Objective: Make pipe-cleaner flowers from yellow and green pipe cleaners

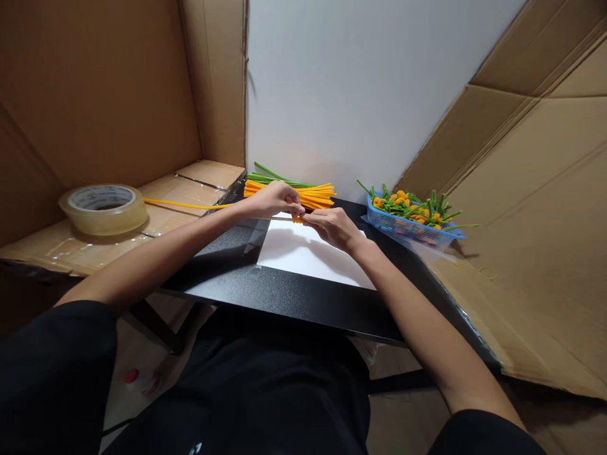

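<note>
My left hand [279, 198] is closed in a pinch at a small orange pipe cleaner coil [298, 218]. From the right, my right hand [336, 229] has its fingers closed on the same coil, its fingertips close to those of the left. A thin pale stick [271, 218] runs leftward from the coil beneath my left wrist. Both hands are above a white sheet [310, 253]. Just behind them lies a bundle of orange pipe cleaners [320, 197], with green pipe cleaners [258, 177] at its back. Fingers hide part of the coil.
A blue basket [403, 225] at the right holds several orange-and-green pieces. To the left, a roll of clear tape [104, 218] rests on a cardboard box [175, 221], near one long orange strand [190, 204]. Cardboard walls flank the black table [284, 297]. A red-capped bottle [137, 380] is below.
</note>
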{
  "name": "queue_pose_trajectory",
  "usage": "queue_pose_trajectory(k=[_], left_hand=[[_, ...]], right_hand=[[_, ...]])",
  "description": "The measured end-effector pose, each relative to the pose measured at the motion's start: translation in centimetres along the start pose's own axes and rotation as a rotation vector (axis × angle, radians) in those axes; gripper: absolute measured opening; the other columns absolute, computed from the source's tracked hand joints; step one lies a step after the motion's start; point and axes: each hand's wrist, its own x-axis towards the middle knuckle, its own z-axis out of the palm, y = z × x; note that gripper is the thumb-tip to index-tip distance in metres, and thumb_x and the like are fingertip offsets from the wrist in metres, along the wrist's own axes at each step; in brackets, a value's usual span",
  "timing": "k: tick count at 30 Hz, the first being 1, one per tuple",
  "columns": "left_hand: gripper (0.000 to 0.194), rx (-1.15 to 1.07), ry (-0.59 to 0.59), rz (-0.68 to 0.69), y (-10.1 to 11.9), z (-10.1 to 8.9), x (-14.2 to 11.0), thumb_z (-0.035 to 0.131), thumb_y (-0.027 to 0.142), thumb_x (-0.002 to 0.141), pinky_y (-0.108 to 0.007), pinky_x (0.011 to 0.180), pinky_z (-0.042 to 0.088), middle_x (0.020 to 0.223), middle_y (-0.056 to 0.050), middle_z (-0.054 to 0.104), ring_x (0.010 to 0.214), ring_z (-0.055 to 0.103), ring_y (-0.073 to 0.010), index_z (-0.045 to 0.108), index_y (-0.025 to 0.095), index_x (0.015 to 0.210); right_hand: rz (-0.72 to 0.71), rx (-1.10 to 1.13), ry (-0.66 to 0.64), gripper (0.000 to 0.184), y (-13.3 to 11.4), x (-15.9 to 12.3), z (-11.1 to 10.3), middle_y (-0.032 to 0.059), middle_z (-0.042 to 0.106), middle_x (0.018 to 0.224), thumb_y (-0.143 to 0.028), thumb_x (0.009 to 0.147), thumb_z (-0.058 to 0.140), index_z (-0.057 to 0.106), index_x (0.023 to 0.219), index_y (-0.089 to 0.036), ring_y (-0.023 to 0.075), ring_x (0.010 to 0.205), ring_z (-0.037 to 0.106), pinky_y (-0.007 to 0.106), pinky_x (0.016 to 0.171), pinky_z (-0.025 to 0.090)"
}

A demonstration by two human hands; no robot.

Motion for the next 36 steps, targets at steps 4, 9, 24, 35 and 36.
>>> queue_pose_trajectory(k=[4,9,24,35,36], left_hand=[[0.028,0.035,-0.005,-0.019,0.1,0.0,-0.1,0.068,0.038,0.082,-0.025,0.060,0.036,0.074,-0.008,0.074,0.064,0.059,-0.0112,0.076,0.012,0.076],[0.034,-0.013,-0.107,-0.032,0.0,-1.4,-0.2,0.068,0.046,0.082,-0.025,0.060,0.037,0.074,-0.007,0.074,0.063,0.057,-0.0119,0.077,0.014,0.077],[0.037,-0.208,0.011,-0.025,-2.2,0.8,0.3,0.048,0.035,0.100,-0.024,0.059,0.041,0.062,-0.006,0.066,0.057,0.055,-0.0110,0.068,0.013,0.079],[0.035,0.732,0.178,0.028,0.7,2.6,-0.6,0.043,0.029,0.102,-0.031,0.062,0.036,0.078,-0.014,0.071,0.065,0.063,-0.0211,0.074,0.011,0.104],[0.036,0.761,0.177,0.039,0.7,2.3,-0.6,0.043,0.029,0.102,-0.032,0.062,0.035,0.078,-0.014,0.071,0.065,0.063,-0.0210,0.074,0.012,0.102]], right_hand=[[0.000,-0.015,0.019,0.027,-0.2,0.1,0.5,0.0080,0.078,0.087,-0.020,0.102,0.049,0.076,0.099,-0.018,0.0168,0.069,0.069,0.027,0.062,0.045],[0.083,0.023,0.026,0.023,-0.4,0.2,0.4,0.0071,0.080,0.093,-0.019,0.099,0.055,0.078,0.102,-0.021,0.0190,0.078,0.073,0.029,0.069,0.050],[0.489,0.358,0.467,0.020,-1.4,0.8,1.2,0.0062,0.082,0.092,-0.028,0.089,0.066,0.083,0.096,-0.020,0.0247,0.083,0.079,0.037,0.079,0.063],[0.567,0.093,0.371,0.020,-0.3,0.4,0.9,0.0072,0.082,0.086,-0.025,0.089,0.063,0.082,0.088,-0.021,0.0255,0.074,0.077,0.035,0.071,0.059],[0.550,0.057,0.338,0.019,-0.1,0.4,0.8,0.0069,0.082,0.084,-0.025,0.089,0.063,0.082,0.086,-0.021,0.0249,0.072,0.076,0.034,0.069,0.057]])
